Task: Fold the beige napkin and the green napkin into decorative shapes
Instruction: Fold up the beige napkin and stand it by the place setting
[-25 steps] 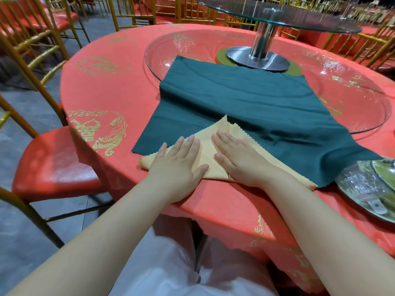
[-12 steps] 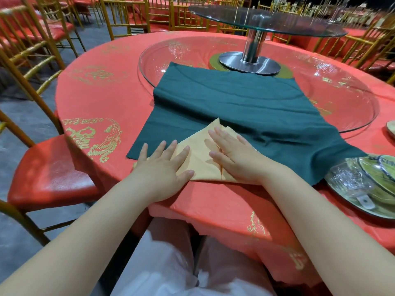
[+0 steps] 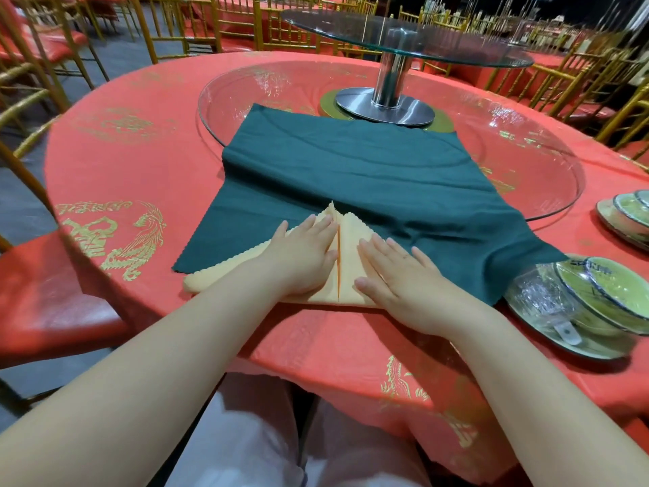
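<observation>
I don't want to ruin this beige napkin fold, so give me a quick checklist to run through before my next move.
1. Flaps meeting at the centre seam: ok, edges lie close.
2. Pressure from left hand and right hand, flat on the beige napkin: ok.
3. Left corner tucked in: not ok, a scalloped tail sticks out leftward.
4. Flatness of the green napkin underneath: not ok, it humps over the glass turntable rim.
5. Clearance from the wrapped dishes: ok, apart on the right.

A glass turntable [image 3: 548, 177] tops the red tablecloth [image 3: 140, 156], wrapped dishes [image 3: 597, 304] alongside.
</observation>
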{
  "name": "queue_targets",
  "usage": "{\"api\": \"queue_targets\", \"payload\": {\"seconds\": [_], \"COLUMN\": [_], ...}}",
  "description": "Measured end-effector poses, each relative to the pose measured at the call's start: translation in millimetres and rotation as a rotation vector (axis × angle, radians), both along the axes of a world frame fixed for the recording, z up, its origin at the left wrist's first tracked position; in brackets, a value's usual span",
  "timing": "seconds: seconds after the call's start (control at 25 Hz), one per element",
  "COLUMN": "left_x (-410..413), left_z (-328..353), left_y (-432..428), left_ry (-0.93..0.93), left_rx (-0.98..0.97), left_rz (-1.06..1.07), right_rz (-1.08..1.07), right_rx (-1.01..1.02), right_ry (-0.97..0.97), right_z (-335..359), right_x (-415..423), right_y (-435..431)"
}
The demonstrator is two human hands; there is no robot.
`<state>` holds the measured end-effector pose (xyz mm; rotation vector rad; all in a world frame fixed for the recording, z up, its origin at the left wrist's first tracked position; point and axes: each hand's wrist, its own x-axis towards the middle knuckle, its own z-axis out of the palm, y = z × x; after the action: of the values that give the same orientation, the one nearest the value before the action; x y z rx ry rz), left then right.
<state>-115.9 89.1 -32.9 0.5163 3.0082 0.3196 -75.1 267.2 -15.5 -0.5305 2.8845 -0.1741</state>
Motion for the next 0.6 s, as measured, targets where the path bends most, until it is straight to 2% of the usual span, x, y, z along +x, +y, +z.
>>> {"api": "queue_targets", "payload": {"seconds": [0.24,0.4,0.52,0.6], "left_x": [-0.1,-0.1,4.2,4.2], "left_z": [-13.8,-14.8,-12.5,-10.0], "left_y": [-3.5,-3.7,-1.9,-0.8], "left_ry": [0.052,0.083,0.215,0.152], "left_rx": [-0.013,0.071,0.069,0.076], "left_rz": [-0.01,0.004,-0.071,-0.137], "right_rz": [0.052,0.051,0.046,0.051], "right_rx": [0.07,0.048,0.009,-0.031], "right_ry": [-0.005,-0.013,0.008,0.019], "right_z": [-13.3,-15.7,-18.9,-18.9], "right_x": [-19.1,-21.2,-19.5,-17.6], "right_y": [-10.3,-8.9,-8.5,-10.1]}}
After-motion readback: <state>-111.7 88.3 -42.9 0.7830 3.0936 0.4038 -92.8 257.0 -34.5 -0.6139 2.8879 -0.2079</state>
